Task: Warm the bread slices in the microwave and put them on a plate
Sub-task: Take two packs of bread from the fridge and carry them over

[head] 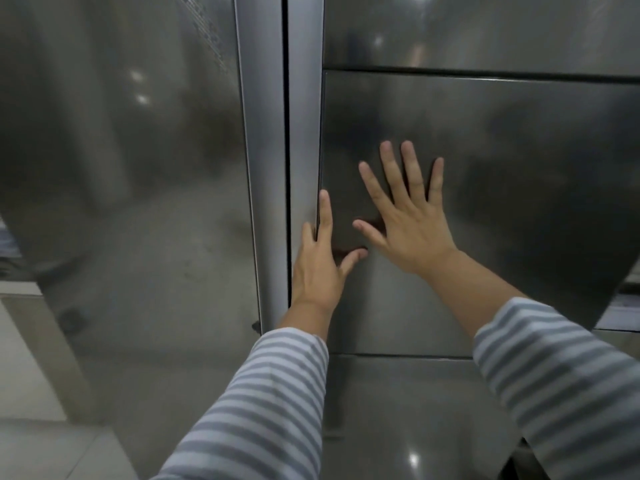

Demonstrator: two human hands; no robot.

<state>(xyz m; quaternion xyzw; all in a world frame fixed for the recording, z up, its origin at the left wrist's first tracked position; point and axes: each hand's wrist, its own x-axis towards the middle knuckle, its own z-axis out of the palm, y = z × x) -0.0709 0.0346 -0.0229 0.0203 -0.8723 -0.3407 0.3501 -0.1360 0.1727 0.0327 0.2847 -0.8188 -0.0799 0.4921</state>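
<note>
Brushed steel doors, striped cloth sleeves

The middle door panel [502, 188] looks like smooth brushed metal with a dull sheen, smeared and hazy under the bare right hand [412, 223] and left hand [317, 268]. The tall left door [121, 168] is glossier and mirrors blurred lights. Both sleeves [256, 410] are soft, matt knitted cloth in grey and pale stripes.

My left hand [317, 268] and right hand [412, 223] lie flat on the steel door panel [502, 202], fingers spread. Left fingers sit at the panel's left edge, beside the vertical seam [286, 133]; my right hand presses further in.
</note>
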